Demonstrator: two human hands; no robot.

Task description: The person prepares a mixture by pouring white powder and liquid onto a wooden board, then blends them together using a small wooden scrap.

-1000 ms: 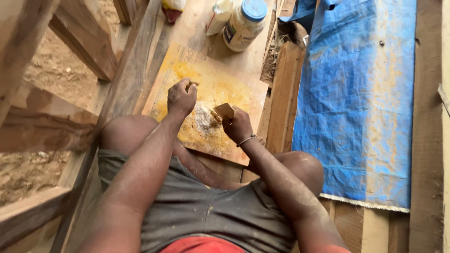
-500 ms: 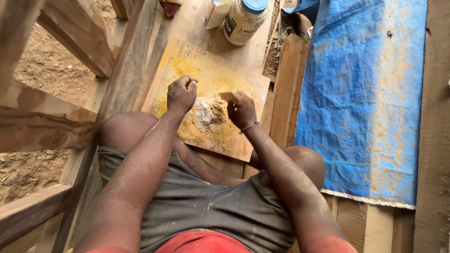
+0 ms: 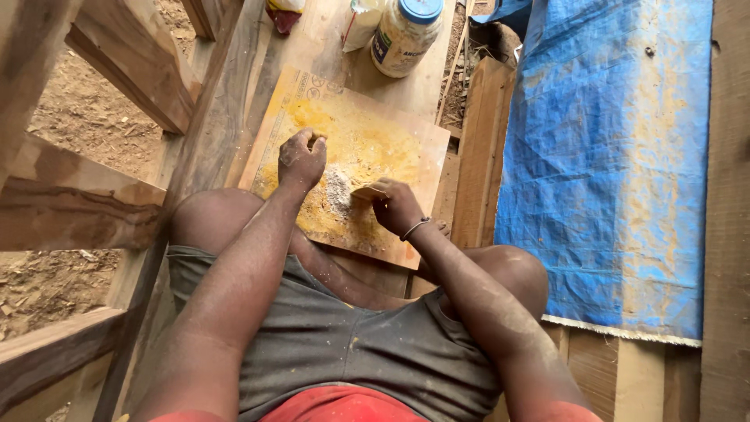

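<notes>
A yellow-stained flat board (image 3: 391, 137) lies on the planks between my knees, with a small heap of pale powder (image 3: 337, 187) in its middle. My right hand (image 3: 394, 207) grips a small flat wooden scraper (image 3: 367, 190), its edge pressed low against the right side of the heap. My left hand (image 3: 301, 159) is a closed fist resting on the board just left of the heap; whether it holds anything is hidden.
A plastic jar with a blue lid (image 3: 405, 33) and a white bag (image 3: 361, 23) stand beyond the board. A blue tarpaulin (image 3: 609, 156) covers the planks at right. Wooden beams (image 3: 133, 66) and sandy ground lie to the left.
My right hand lifted the scraper up to the far side of the heap, then brought it back down toward me against the powder. My left fist stayed in place.
</notes>
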